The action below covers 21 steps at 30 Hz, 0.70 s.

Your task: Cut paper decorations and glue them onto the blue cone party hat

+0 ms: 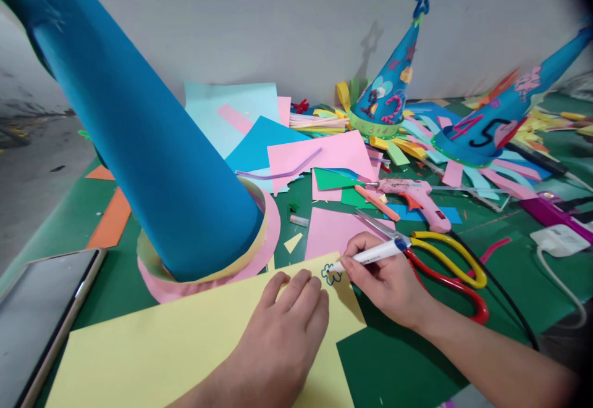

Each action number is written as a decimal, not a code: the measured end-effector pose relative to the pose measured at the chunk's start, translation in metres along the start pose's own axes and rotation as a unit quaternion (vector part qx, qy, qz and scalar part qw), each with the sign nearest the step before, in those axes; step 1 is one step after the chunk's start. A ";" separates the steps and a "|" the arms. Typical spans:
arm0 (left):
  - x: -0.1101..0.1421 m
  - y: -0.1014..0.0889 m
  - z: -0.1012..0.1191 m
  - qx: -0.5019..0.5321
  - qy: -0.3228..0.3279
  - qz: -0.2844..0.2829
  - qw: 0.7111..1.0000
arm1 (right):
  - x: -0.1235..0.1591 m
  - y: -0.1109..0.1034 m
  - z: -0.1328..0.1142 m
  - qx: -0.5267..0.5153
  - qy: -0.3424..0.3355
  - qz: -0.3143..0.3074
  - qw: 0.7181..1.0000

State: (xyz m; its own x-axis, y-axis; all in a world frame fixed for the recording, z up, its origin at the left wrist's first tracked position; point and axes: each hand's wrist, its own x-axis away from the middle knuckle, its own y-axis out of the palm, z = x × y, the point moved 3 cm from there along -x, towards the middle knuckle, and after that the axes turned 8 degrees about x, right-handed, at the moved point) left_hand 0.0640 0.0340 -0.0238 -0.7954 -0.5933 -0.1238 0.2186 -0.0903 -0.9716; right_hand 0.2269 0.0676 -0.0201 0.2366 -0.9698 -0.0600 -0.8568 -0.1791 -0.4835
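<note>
My right hand [386,281] grips a white marker [370,253], its tip at a small blue flower outline [330,274] near the top right corner of a yellow paper sheet [162,346]. My left hand [285,334] lies palm down on that sheet, fingers spread a little and slightly bent, holding nothing. Scissors [447,266] with red and yellow handles lie partly behind my right hand. Just beyond the yellow sheet stands a tall blue paper cone [171,167] with a pink and yellow rim.
A pink glue gun [414,198] lies past the scissors, near a purple power strip [556,216]. Two decorated cone hats [384,93] stand at the back right. Pink paper [319,155] and other coloured scraps cover the middle. A phone [46,315] is at the left edge.
</note>
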 end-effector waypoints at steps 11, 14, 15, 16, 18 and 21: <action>0.001 0.000 -0.001 0.010 -0.004 -0.005 1.000 | 0.000 0.000 -0.001 -0.012 0.003 -0.005 1.000; 0.000 -0.001 0.000 0.004 -0.005 -0.012 1.000 | 0.000 0.000 -0.002 -0.014 0.004 -0.005 1.000; 0.000 -0.001 0.000 0.002 -0.005 -0.011 1.000 | 0.000 0.000 -0.002 -0.015 0.004 -0.006 1.000; 0.000 -0.001 0.000 0.001 -0.003 -0.009 1.000 | 0.000 0.000 -0.002 -0.015 0.004 -0.006 1.000; -0.001 -0.001 0.001 0.000 -0.002 -0.003 1.000 | 0.000 0.000 -0.003 -0.014 0.006 -0.007 1.000; -0.001 -0.002 0.001 -0.001 -0.003 -0.001 1.000 | 0.000 0.000 -0.003 -0.010 0.008 -0.008 1.000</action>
State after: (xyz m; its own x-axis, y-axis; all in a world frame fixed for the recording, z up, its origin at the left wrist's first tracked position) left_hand 0.0652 0.0340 -0.0219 -0.7923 -0.5982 -0.1203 0.2159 -0.0904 -0.9722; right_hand 0.2260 0.0672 -0.0177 0.2440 -0.9690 -0.0386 -0.8623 -0.1986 -0.4659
